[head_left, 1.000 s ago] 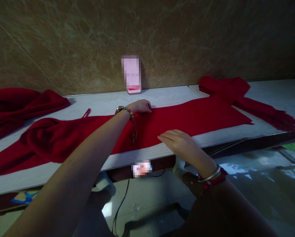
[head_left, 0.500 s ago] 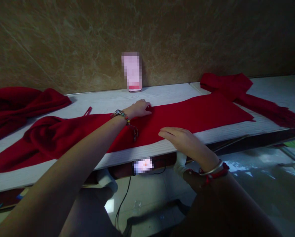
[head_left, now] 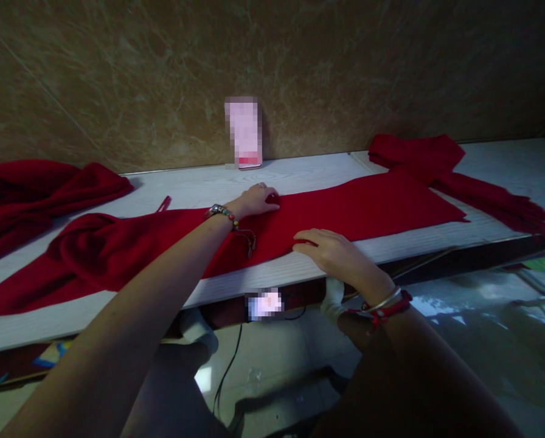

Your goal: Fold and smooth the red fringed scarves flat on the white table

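A long red scarf lies across the white table, flat toward the right and bunched in folds toward the left. At its far edge my left hand rests with thumb and fingers bent together on the fabric. My right hand is at the near edge, its thumb and fingers closed on the border there. The exact grip of both hands is partly hidden. Beaded bracelets circle my left wrist; a metal bangle and a red band circle my right.
The narrow white table runs along a brown marbled wall. A pixelated phone-like item leans there. Red cloth is heaped at left; another fringed red scarf lies at right. A lit screen is below the front edge.
My right hand has shifted slightly up, and its fingers have bent more around the scarf's near edge. My left hand stays almost where it was.
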Motion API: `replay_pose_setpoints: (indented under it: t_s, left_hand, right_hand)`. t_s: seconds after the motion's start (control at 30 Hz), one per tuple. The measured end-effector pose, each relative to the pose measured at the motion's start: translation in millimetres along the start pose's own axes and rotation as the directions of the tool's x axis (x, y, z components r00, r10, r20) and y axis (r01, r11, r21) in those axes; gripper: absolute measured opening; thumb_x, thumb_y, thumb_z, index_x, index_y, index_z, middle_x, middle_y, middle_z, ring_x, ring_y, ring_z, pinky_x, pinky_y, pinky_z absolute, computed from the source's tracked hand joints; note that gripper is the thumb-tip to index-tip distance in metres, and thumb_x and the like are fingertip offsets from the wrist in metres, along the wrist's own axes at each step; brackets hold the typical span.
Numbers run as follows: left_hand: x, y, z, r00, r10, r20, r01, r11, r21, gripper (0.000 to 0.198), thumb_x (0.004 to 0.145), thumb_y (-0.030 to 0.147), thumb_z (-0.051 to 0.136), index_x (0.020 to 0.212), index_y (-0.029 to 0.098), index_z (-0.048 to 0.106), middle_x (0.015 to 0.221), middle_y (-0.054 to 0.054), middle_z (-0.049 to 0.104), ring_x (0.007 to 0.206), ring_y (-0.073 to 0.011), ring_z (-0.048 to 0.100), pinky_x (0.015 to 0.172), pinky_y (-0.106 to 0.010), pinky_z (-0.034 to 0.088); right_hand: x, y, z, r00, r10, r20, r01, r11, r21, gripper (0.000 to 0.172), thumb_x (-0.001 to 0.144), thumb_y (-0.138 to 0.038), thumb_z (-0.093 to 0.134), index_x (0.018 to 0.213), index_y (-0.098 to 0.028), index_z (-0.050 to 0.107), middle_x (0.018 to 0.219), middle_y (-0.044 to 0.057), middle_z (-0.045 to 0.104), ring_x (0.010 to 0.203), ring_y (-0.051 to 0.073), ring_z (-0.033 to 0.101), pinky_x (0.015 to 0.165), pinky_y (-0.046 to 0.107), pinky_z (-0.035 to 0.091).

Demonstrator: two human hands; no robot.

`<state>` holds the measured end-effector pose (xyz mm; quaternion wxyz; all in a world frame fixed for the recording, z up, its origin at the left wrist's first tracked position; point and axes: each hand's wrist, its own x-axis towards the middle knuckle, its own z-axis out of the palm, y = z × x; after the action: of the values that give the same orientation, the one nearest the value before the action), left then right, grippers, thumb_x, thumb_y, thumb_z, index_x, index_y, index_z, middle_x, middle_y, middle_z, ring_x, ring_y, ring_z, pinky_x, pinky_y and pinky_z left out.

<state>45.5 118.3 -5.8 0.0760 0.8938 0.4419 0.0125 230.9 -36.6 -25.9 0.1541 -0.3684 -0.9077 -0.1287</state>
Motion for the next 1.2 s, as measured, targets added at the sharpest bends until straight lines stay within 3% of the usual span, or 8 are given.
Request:
replay_pose_setpoints:
  t_s: [0.13,0.3,0.43,0.67,0.9,1.2]
  left_hand:
    - [0,-1,1.3,1.0,0.0,-0.014,0.0,1.0,0.001,0.044,0.083,0.037,0.05,0.12,0.015,0.057,0.113,-0.011,0.058,0.102,-0.0215,0.054,0.091,-0.03,0.042]
    - [-2,-1,1.0,1.0,-0.003,-0.014,0.003,1.0,0.002,0.046,0.083,0.037,0.05,0.121,0.013,0.057,0.114,-0.012,0.058,0.104,-0.0216,0.053,0.091,-0.03,0.042]
    - [-1,0,-1.6,1.0,0.025,-0.016,-0.025,1.0,0.0,0.042,0.083,0.035,0.051,0.118,0.012,0.058,0.113,-0.012,0.06,0.103,-0.0213,0.054,0.092,-0.029,0.041]
    - [9,8,-5.6,0.994,-0.109,0.005,0.109,0.991,-0.074,0.035,0.084,0.03,0.048,0.112,0.014,0.062,0.108,-0.007,0.066,0.096,-0.0187,0.059,0.084,-0.027,0.043]
    - [22,20,-9.4,0.996,-0.089,0.018,0.091,0.98,-0.175,0.034,0.079,0.02,0.051,0.11,0.012,0.065,0.105,-0.008,0.068,0.093,-0.0174,0.061,0.081,-0.026,0.045]
    - [24,13,-6.8,0.993,-0.118,0.017,0.118,0.948,-0.297,0.036,0.079,0.021,0.053,0.112,0.013,0.064,0.107,-0.008,0.068,0.092,-0.0182,0.062,0.082,-0.028,0.047]
  right_hand:
    - [-1,-2,1,0.999,0.038,-0.03,-0.037,0.999,0.021,0.031,0.086,-0.005,0.046,0.107,-0.017,0.065,0.109,0.009,0.067,0.098,0.019,0.061,0.087,0.036,0.048]
    - [4,-6,1,0.997,0.071,-0.023,-0.072,0.997,-0.03,0.028,0.088,-0.005,0.043,0.1,-0.015,0.065,0.1,0.009,0.069,0.089,0.018,0.062,0.079,0.032,0.047]
    - [6,-8,2,0.994,0.101,-0.028,-0.103,0.992,-0.073,0.032,0.089,-0.005,0.041,0.109,-0.015,0.063,0.095,0.008,0.069,0.085,0.018,0.059,0.075,0.032,0.043]
    - [4,-9,0,0.993,0.079,-0.087,-0.09,0.987,-0.135,0.021,0.088,-0.009,0.048,0.083,-0.016,0.068,0.08,0.007,0.066,0.074,0.018,0.052,0.066,0.03,0.035]
    - [5,-13,-3,0.992,0.077,-0.101,-0.094,0.98,-0.174,0.023,0.088,-0.009,0.047,0.078,-0.017,0.066,0.073,0.005,0.063,0.071,0.018,0.049,0.065,0.03,0.032]
    - [5,-17,-6,0.985,0.075,-0.158,-0.105,0.976,-0.189,0.026,0.089,-0.009,0.046,0.073,-0.017,0.065,0.067,0.004,0.06,0.067,0.017,0.046,0.062,0.03,0.029]
